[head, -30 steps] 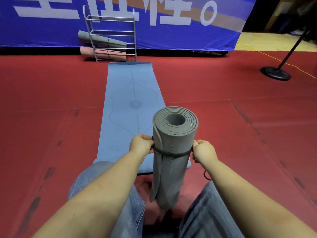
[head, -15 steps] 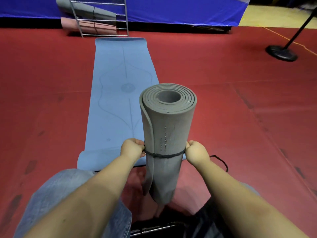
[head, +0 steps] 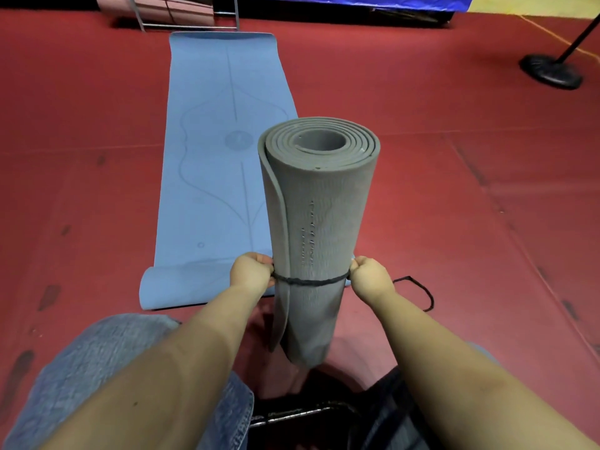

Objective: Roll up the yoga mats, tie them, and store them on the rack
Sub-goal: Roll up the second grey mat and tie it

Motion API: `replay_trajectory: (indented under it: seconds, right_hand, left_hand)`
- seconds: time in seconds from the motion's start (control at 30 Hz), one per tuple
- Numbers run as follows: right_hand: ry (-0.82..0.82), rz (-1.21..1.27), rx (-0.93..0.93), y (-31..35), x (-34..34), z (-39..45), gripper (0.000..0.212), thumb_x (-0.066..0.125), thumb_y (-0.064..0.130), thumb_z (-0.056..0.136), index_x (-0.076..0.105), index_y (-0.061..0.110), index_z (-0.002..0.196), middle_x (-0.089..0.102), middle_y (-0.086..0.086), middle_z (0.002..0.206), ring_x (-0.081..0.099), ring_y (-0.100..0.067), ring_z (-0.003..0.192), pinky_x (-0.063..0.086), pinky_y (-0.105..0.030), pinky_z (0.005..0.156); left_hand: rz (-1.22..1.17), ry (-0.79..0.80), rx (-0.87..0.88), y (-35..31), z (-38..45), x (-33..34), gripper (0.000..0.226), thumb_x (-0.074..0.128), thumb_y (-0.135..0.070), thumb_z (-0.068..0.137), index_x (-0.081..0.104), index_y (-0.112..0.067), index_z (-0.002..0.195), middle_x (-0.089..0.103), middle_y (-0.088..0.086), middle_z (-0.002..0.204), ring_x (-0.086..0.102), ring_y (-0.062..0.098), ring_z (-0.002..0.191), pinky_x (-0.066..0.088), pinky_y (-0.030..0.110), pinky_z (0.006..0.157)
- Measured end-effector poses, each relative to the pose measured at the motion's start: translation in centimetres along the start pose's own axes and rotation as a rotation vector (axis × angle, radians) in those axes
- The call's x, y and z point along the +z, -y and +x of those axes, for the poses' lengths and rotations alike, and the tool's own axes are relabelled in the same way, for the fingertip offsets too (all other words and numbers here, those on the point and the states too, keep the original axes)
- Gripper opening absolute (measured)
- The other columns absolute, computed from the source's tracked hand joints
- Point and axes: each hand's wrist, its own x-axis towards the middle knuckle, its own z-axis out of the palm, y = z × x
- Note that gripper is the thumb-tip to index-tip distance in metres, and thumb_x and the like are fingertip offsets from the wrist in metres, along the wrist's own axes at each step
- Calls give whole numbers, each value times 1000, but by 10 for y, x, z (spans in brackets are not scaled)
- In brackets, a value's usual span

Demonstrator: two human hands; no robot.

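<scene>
A rolled grey yoga mat (head: 319, 203) stands upright between my knees, its open end toward the camera. A thin black cord (head: 311, 281) wraps around its lower part. My left hand (head: 251, 271) grips the cord at the mat's left side and my right hand (head: 370, 276) grips it at the right side, both pulled taut. A loose end of the cord (head: 420, 292) trails on the floor to the right. Behind lies a blue yoga mat (head: 224, 151), unrolled flat with its near end curled. The metal rack (head: 190, 26) stands at the top, with a rolled pink mat (head: 156, 8) in it.
Red floor padding (head: 454, 190) spreads all around. A black round stand base (head: 550, 71) with a slanted pole sits at the far right. A blue banner (head: 357, 0) runs along the back wall. My jeans-clad knees fill the bottom of the view.
My view has tilted down and closer, so the rack slid toward the top edge. Both hands with the cord sit lower on the grey mat than a second ago.
</scene>
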Motion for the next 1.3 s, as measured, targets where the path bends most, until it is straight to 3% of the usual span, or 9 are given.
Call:
replay_trajectory:
  seconds: [0.07,0.17,0.27,0.37,0.6,0.83,1.07,1.2,1.3]
  right_hand:
    - [6,156,-49,-1,1,1,17,40,17,100,54,9,100,55,-10,110,50,-26,96,36,-29,76]
    - [104,545,-113,1,0,-2,52,45,-4,92,43,19,138,53,2,128,54,-20,113,46,-33,89]
    - [120,702,-39,13,-8,-6,40,40,-7,88,62,15,112,67,1,100,61,-20,91,53,-34,78]
    - [130,729,28,18,-17,-10,21,45,21,96,59,17,112,65,-2,99,61,-20,81,54,-41,79]
    - [147,573,-33,24,-8,-19,33,45,43,98,53,15,83,56,-5,81,56,-21,70,54,-36,66]
    - [31,644,-59,32,2,-8,27,54,22,95,47,14,70,61,-6,78,58,-20,71,50,-29,62]
    - [27,683,-2,34,22,3,27,52,10,95,46,10,68,53,-7,68,53,-15,61,53,-25,54]
    - [-11,680,20,35,35,12,27,45,1,95,43,8,68,50,-7,65,50,-15,58,47,-15,41]
    - [-28,649,38,32,45,18,24,45,-2,94,43,6,71,47,-7,64,48,-16,56,46,-17,39]
  left_hand:
    - [1,-19,-3,1,-3,-1,30,44,9,86,50,-12,65,53,7,65,50,24,62,52,29,61]
    - [-89,-4,-91,1,-12,-3,21,46,2,90,49,-10,73,55,10,73,49,23,56,46,26,53]
    - [-325,114,-206,-7,-22,-6,10,52,-14,95,59,-8,91,62,9,86,57,18,65,52,27,56]
    - [-432,203,-189,-14,-30,-13,21,47,-19,97,56,-11,79,60,3,78,57,15,72,48,22,67]
    - [-384,229,-135,-24,-27,-36,15,51,-30,93,61,-19,96,58,-4,96,56,13,84,43,31,64]
    - [-359,220,-81,-14,-15,-41,17,47,-12,94,64,-11,90,63,-3,84,58,14,91,49,41,94]
    - [-316,141,-77,5,8,-39,17,49,-5,94,58,-5,80,63,3,81,58,11,74,54,17,67]
    - [-292,126,-61,20,23,-36,5,51,-2,94,54,-2,90,60,13,87,60,12,77,55,16,74]
    - [-288,89,-68,23,30,-35,26,50,1,94,51,-4,69,62,3,60,60,10,61,50,10,54]
